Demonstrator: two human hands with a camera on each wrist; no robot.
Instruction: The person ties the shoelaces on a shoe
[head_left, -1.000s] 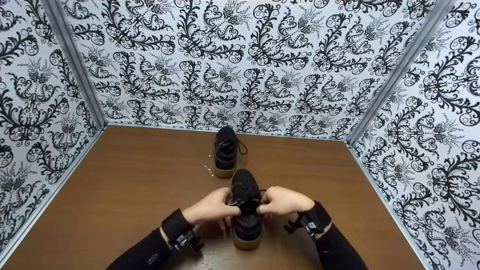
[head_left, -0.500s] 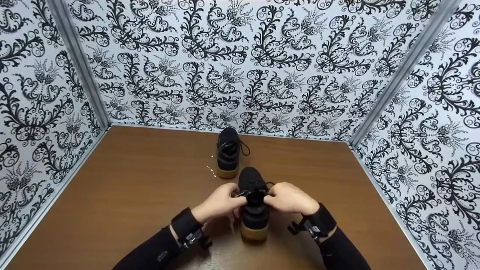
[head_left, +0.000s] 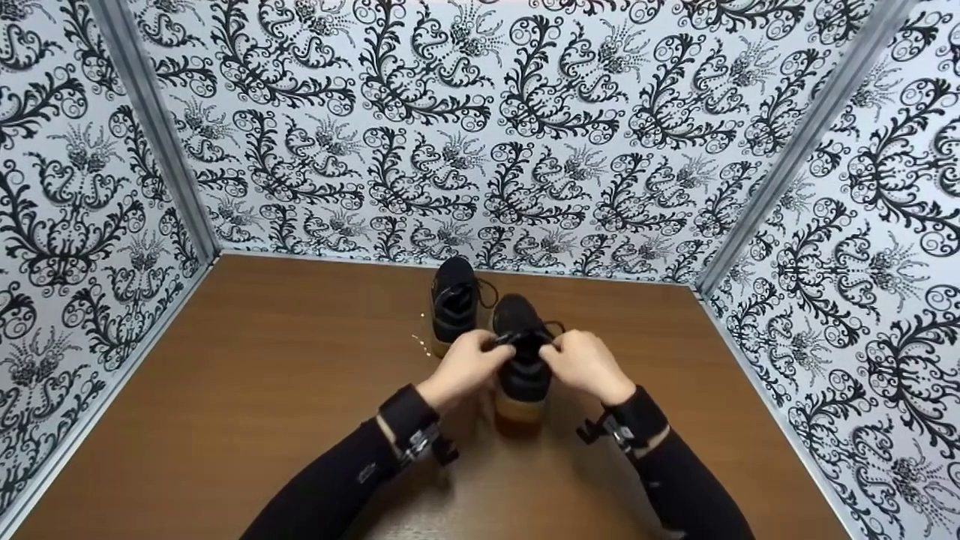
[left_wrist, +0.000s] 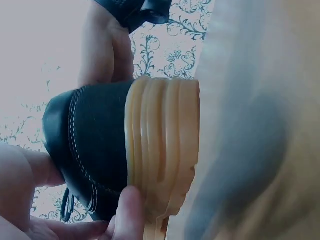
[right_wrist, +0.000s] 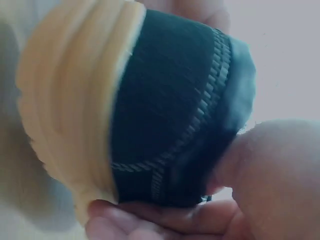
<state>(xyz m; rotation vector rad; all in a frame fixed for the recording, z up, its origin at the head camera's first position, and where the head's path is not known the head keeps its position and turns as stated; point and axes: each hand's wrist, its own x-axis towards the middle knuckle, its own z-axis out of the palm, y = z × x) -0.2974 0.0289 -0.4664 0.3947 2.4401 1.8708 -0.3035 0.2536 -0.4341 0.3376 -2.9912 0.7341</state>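
A black lace-up shoe (head_left: 525, 381) with a thick tan sole is held between my two hands, its toe pointing away from me. My left hand (head_left: 466, 366) grips its left side, thumb at the collar. On the opposite side my right hand (head_left: 589, 366) grips it the same way, thumb by the opening. The left wrist view shows the shoe's heel (left_wrist: 102, 135) and its ribbed sole close over the brown surface, with fingers along the side. In the right wrist view, fingers lie under the shoe's side (right_wrist: 160, 105) near the sole edge.
A matching black shoe (head_left: 454, 300) stands just left of the held one, toe toward the back wall, a lace loop at its right. Small white specks (head_left: 421, 343) show on the brown table (head_left: 300, 360). Patterned walls (head_left: 420, 150) enclose the back and sides.
Both hands have carried the shoe forward and slightly right, from near the front of the table to beside the other shoe. The other shoe has stayed in place.
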